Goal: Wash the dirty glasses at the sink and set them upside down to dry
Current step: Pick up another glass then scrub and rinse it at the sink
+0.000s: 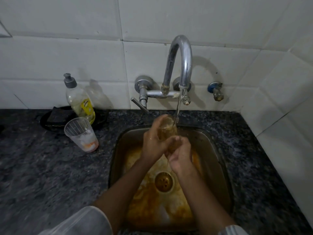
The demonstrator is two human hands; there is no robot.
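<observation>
I hold a clear glass [167, 128] over the sink [218, 150], right under the water running from the curved tap [182, 65]. My left hand [153, 141] wraps its side from the left, and my right hand [180, 154] grips its lower end. The glass looks brownish and is mostly hidden by my fingers. A second clear glass [81, 134] with white and orange residue at the bottom stands upright on the dark granite counter [42, 167], left of the sink.
A dish soap bottle [79, 100] with a grey cap leans behind the second glass, over a black plate [52, 121]. The sink floor is stained orange around the drain [164, 181]. White tiled walls close the back and right; a small wall valve [216, 90] sits right of the tap.
</observation>
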